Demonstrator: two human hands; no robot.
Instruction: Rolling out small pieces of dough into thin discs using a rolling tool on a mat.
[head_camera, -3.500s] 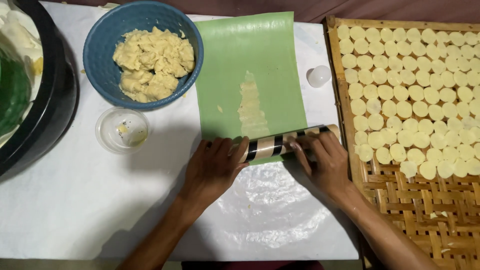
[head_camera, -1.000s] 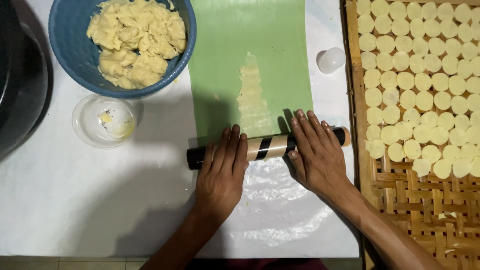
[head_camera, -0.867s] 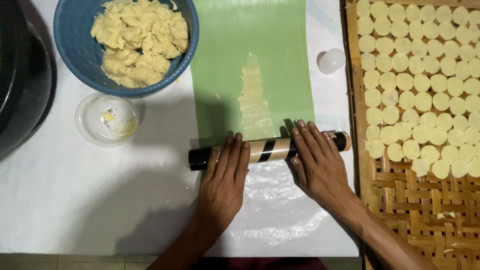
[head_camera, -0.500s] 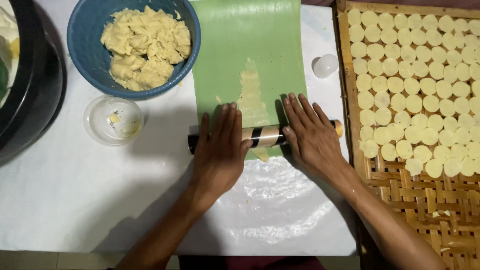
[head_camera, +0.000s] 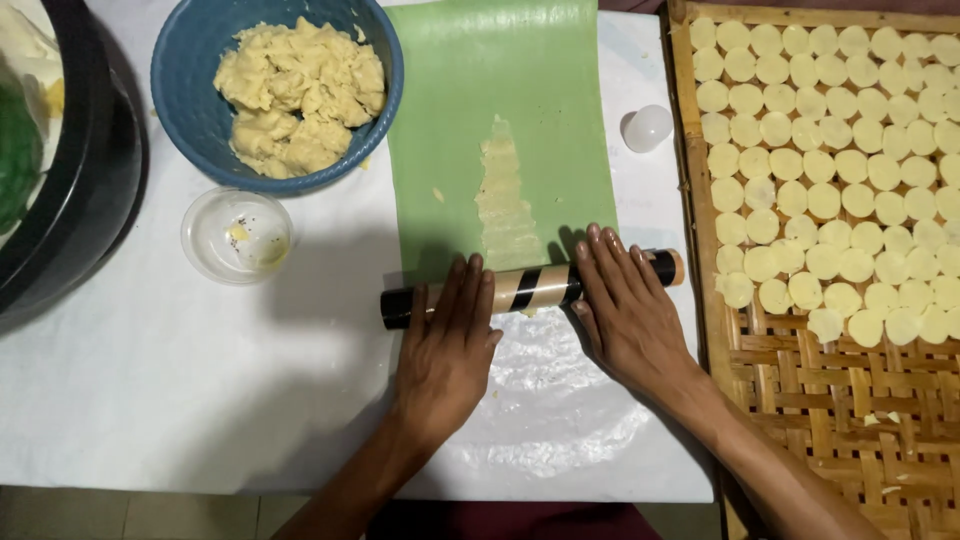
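Note:
A tan rolling pin with black bands (head_camera: 530, 288) lies across the near end of a green sheet (head_camera: 540, 90). My left hand (head_camera: 447, 350) rests flat on its left half, fingers spread. My right hand (head_camera: 625, 310) presses flat on its right half. A thin strip of pale rolled dough (head_camera: 503, 195) runs up the sheet beyond the pin. A crinkled clear plastic film (head_camera: 560, 400) lies under my hands, near the table's front edge.
A blue bowl (head_camera: 180, 110) of pale dough lumps stands at the back left, with a small clear cup (head_camera: 237, 236) before it. A black pot (head_camera: 85, 190) sits at far left. A woven tray (head_camera: 800, 400) with several dough discs fills the right; a small white cap (head_camera: 648, 127) is beside it.
The pin rolled away from me over the dough, then came back toward me. Both hands stayed flat on it throughout.

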